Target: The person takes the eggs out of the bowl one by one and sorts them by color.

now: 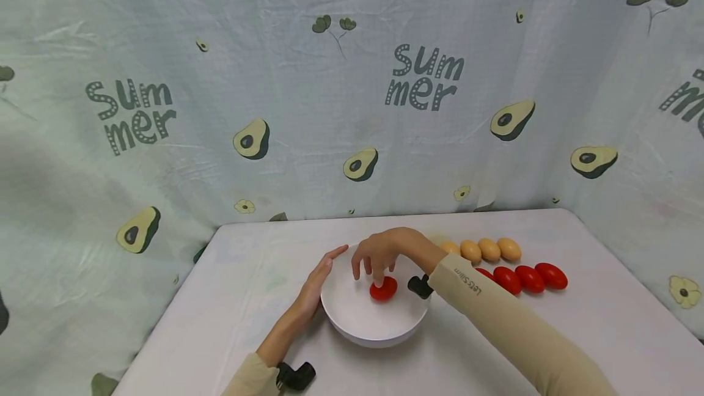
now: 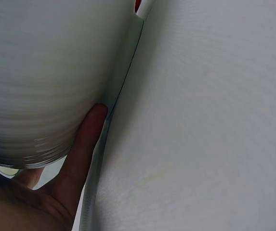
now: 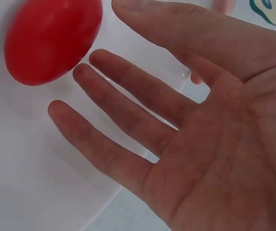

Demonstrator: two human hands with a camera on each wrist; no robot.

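A white bowl (image 1: 357, 322) stands on the table, with a single red egg (image 1: 383, 289) lying inside it. My right hand (image 1: 379, 252) reaches down into the bowl from above, its fingertips at the egg. In the right wrist view the fingers (image 3: 123, 108) are spread and fairly straight, and the red egg (image 3: 53, 41) lies just beyond them, not enclosed. Against the bowl's left outer side rests my left hand (image 1: 316, 283), fingers extended along the wall. From the left wrist the hand (image 2: 65, 192) touches the curved side of the bowl (image 2: 46, 82).
To the right of the bowl lie a row of red eggs (image 1: 530, 279) and, behind it, a row of tan eggs (image 1: 489, 250); my right forearm partly covers both. The white table (image 1: 247, 298) ends at a printed curtain (image 1: 308, 109).
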